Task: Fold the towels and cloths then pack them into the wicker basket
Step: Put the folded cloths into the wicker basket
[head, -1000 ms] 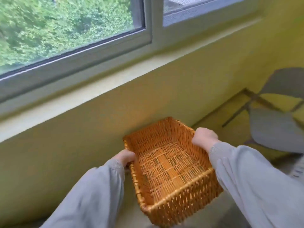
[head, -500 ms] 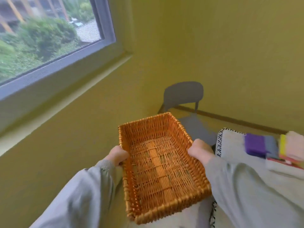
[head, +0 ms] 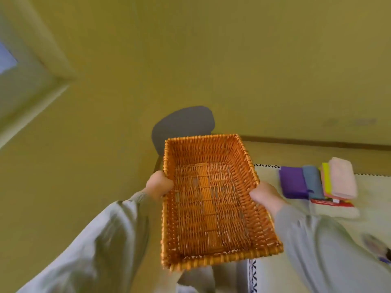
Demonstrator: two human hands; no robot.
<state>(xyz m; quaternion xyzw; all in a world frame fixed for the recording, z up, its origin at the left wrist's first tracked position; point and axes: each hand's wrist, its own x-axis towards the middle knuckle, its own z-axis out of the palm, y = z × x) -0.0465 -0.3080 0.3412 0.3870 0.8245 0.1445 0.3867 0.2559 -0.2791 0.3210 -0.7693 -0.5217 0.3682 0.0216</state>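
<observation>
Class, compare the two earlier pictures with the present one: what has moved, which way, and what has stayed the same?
The basket has been carried rightward, away from the window and toward the table, where folded cloths have come into view. Nothing was picked up or let go. The left hand and right hand still grip the basket's long sides, and it is still empty.

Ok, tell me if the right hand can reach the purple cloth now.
Probably not yet: the right hand grips the rim of the wicker basket. The purple cloth lies uncovered to its right, nothing between, so once freed it likely could.
</observation>
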